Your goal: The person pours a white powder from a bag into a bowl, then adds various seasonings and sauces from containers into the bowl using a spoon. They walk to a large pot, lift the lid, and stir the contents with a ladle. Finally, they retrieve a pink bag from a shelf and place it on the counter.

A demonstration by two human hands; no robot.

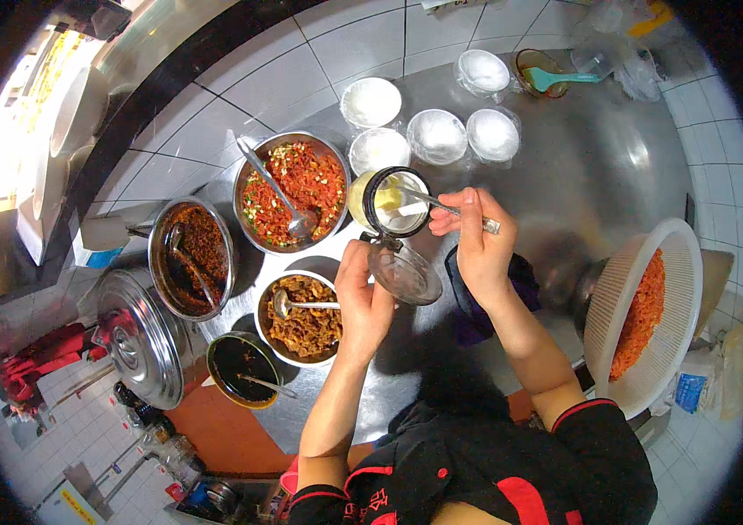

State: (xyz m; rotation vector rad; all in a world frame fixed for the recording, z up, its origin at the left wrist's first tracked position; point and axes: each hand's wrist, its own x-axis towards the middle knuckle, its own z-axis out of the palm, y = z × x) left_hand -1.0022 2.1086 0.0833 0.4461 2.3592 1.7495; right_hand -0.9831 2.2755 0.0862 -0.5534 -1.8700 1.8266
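Observation:
A tilted jar (363,200) with a black rim and a hinged clear lid (405,272) is held over the steel counter, pale yellow contents inside. My left hand (366,295) is at the lid and hinge; its fingertips are partly hidden. My right hand (476,230) grips a metal spoon (450,209) by its handle, the far end inside the jar's mouth. Left of the jar stands a steel bowl of chopped red chillies (293,190) with a ladle in it. Below that, a bowl of brown chopped food (302,331) holds another ladle.
Dark chilli sauce fills a steel pot (230,262), and dark liquid a smaller bowl (247,401). Several plastic-wrapped white bowls (437,136) stand behind the jar. A white colander (680,308) of orange-red food is at right, a turquoise-handled utensil (562,77) at the back.

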